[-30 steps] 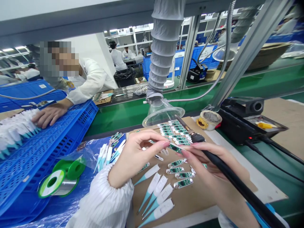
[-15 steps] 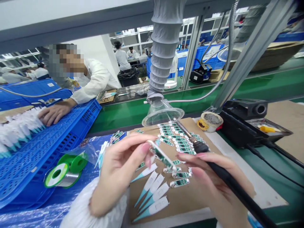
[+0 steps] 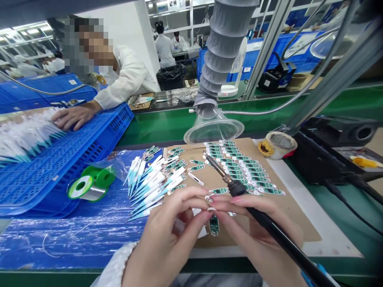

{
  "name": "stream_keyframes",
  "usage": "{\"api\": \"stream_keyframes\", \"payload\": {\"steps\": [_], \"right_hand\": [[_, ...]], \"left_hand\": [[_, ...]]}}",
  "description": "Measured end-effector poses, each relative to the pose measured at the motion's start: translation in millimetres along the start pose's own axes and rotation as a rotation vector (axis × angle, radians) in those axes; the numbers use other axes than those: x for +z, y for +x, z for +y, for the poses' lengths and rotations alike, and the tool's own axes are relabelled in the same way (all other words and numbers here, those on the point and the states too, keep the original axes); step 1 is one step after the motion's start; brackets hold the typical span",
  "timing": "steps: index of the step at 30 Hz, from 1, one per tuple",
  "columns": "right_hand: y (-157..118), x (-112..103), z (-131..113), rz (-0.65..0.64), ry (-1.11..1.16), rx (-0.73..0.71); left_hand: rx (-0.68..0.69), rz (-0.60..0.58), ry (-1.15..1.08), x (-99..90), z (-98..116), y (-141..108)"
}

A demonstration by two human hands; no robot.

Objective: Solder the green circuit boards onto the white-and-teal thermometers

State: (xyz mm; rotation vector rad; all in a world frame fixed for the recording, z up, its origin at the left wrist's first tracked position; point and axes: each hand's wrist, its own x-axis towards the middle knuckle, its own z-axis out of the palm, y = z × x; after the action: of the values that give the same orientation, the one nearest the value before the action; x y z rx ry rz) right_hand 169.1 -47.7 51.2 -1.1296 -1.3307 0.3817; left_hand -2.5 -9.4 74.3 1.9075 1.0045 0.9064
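My left hand (image 3: 173, 231) pinches a small green circuit board (image 3: 214, 226) at its white-edged top end. The fingertips of my right hand (image 3: 263, 227) meet the left ones at that same end, and the board points down toward me. A soldering iron (image 3: 275, 231) also rests in my right hand, its black handle across the fingers and its metal tip pointing up and left, away from the board. Fingers hide the board's top end. Rows of similar circuit boards (image 3: 257, 175) lie beyond my hands on a brown cardboard sheet (image 3: 296, 219).
White-and-teal digital thermometers (image 3: 149, 187) lie piled left of the boards. Solder wire spools (image 3: 89, 187) sit on blue plastic film. A blue crate (image 3: 98, 135) carries more thermometers, with a co-worker's hand (image 3: 74, 115) on it. A clear fume hood (image 3: 214, 129) hangs above the boards.
My hands have come together, and the right fingertips now meet the left ones at the circuit board. The board has turned from slanting right to pointing down toward me. The view has shifted.
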Motion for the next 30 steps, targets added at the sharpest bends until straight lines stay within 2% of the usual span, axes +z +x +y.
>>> {"api": "stream_keyframes", "payload": {"steps": [4, 7, 10, 17, 20, 24, 27, 30], "right_hand": [[-2, 0, 11, -0.009, 0.062, 0.015], [-5, 0, 17, -0.008, 0.059, 0.038], [-6, 0, 20, -0.019, 0.065, 0.091], [-15, -3, 23, -0.047, 0.116, 0.239], [-16, -12, 30, 0.018, 0.106, 0.295], [-9, -22, 42, 0.182, 0.374, 0.336], [-3, -24, 47, 0.313, 0.454, 0.441], [-1, -21, 45, 0.316, 0.481, 0.548]], "left_hand": [[-0.082, 0.039, -0.046, 7.5, -5, 2], [-0.150, -0.033, -0.096, 12.3, -8, 1], [-0.159, -0.083, -0.116, 15.9, -9, 1], [-0.255, -0.035, -0.281, 20.6, -10, 2], [-0.309, 0.013, -0.393, 19.7, -14, 3], [-0.328, 0.065, -0.468, 19.4, -20, 4], [-0.344, 0.075, -0.493, 20.6, -22, 4], [-0.358, 0.078, -0.516, 21.6, -21, 3]]}}
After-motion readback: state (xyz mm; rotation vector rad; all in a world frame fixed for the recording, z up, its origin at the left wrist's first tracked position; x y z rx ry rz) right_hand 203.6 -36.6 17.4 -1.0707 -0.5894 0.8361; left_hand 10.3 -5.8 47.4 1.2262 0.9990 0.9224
